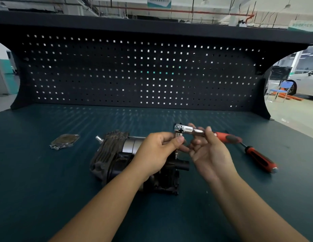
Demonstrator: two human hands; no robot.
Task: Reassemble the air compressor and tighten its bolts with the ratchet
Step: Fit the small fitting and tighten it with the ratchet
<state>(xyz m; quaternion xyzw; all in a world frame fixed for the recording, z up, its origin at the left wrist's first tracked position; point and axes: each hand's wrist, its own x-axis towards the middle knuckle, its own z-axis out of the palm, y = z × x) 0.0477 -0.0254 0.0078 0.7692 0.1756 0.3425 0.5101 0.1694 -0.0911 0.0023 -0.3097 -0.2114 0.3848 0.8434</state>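
— Where's the air compressor [110,158]?
— On the teal worktop [47,175], half hidden behind the left hand [155,151], which pinches a blurred chrome piece [178,136] under the ratchet [185,129] head. The right hand [209,154] grips its shaft. Dark pegboard [134,70] behind.

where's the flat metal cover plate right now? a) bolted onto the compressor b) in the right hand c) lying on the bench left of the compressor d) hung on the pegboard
c: the cover plate lies flat on the bench, apart from the compressor and to its left.
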